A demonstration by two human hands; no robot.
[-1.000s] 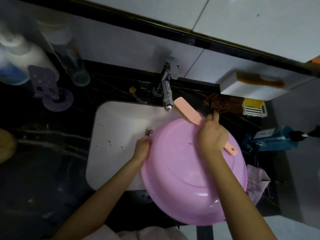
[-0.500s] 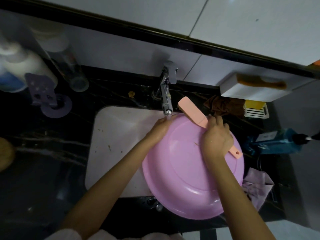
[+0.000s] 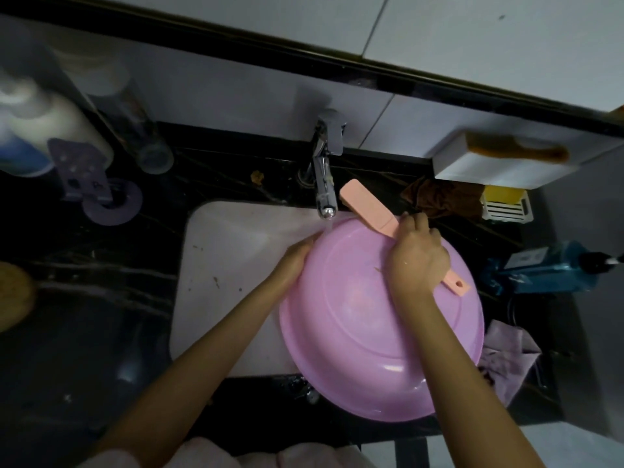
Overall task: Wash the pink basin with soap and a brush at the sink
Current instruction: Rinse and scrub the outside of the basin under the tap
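Observation:
The pink basin is turned bottom-up and tilted over the right part of the white sink. My left hand holds its upper left rim, just under the tap's spout. My right hand grips the salmon-pink brush by its handle, and the handle's end sticks out past the hand. The brush head lies at the basin's top rim, right of the chrome tap. A thin stream of water falls from the spout onto the rim.
Bottles and a purple holder stand on the dark counter at left. At right are a white wall shelf, a brown cloth, a yellow soap rack, a blue bottle and a lilac cloth.
My left hand slid up the basin's rim from its left side to just under the spout. The right hand with the brush stayed at the top rim, shifting slightly.

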